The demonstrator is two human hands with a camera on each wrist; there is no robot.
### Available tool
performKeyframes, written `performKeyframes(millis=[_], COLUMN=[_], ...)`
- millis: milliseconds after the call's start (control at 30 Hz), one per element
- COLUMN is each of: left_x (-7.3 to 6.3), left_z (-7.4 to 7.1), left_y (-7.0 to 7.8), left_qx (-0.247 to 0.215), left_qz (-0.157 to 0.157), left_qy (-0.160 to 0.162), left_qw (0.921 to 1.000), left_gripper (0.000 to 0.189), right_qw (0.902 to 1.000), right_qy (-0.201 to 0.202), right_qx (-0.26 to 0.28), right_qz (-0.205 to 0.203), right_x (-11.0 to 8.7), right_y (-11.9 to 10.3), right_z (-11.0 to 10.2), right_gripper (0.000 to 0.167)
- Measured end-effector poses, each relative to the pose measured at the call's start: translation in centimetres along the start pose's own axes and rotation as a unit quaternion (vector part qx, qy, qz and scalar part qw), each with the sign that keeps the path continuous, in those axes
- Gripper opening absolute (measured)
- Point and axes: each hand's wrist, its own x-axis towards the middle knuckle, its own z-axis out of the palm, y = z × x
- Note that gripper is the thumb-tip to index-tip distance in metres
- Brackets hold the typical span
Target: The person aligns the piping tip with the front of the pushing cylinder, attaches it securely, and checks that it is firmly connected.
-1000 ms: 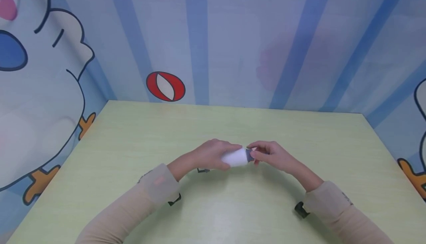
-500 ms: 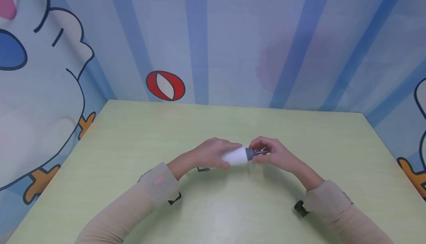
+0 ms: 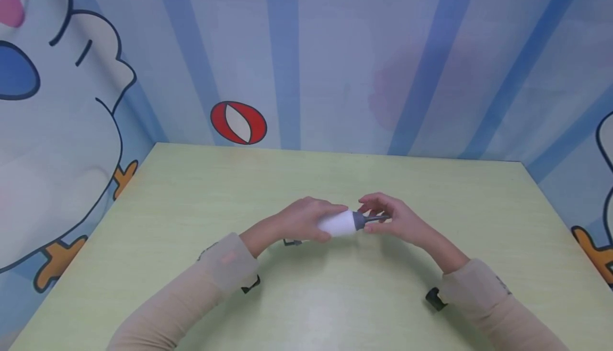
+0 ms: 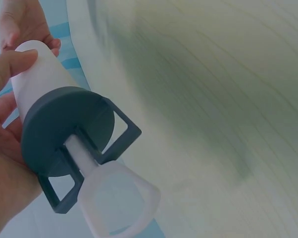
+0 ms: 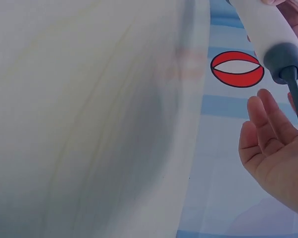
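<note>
A white barrel-shaped syringe [image 3: 340,224] lies nearly level above the table, its grey cone and thin nozzle [image 5: 293,91] facing right. My left hand [image 3: 305,219] grips it round the barrel, thumb along the near side. At its left end, in the left wrist view, a dark grey end cap [image 4: 45,134] carries two angular finger loops, and a white ring handle [image 4: 151,196] sticks out of it. Around the nozzle is my right hand [image 3: 396,219], with its fingers loosely bent and spread; in the right wrist view they stand apart from the nozzle tip.
A pale green table [image 3: 215,175] lies beneath both hands. Behind it rises a blue striped wall [image 3: 330,74] with a red and white oval printed on it. Dark straps or mounts [image 3: 435,299] hang under the sleeves.
My right hand has drawn back to the right from the grey cone and loosened its fingers, leaving the nozzle exposed. My left hand and the syringe have hardly moved.
</note>
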Motion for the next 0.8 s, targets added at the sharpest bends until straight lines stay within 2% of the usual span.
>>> performKeyframes(millis=[100, 233, 533, 800], left_x=[0.02, 0.03, 0.06, 0.01], left_z=[0.06, 0.11, 0.06, -0.08], left_y=[-0.05, 0.04, 0.14, 0.24], left_qx=[-0.006, -0.016, -0.004, 0.001], left_qz=[0.0, -0.002, -0.005, -0.01], left_qy=[0.0, -0.002, -0.001, -0.006], left_qw=[1.0, 0.9999, 1.0, 0.9999], left_gripper=[0.058, 0.057, 0.058, 0.058], right_qw=[0.9994, 0.9991, 0.9995, 0.9973], right_qy=[-0.01, -0.012, 0.002, -0.001], right_qx=[-0.015, -0.02, -0.01, -0.068], right_qz=[-0.028, -0.036, 0.029, -0.027], right_x=[0.0, -0.05, -0.03, -0.05], right_y=[0.02, -0.07, -0.35, -0.17], right_z=[0.1, 0.29, 0.38, 0.57], right_gripper=[0.037, 0.028, 0.032, 0.042])
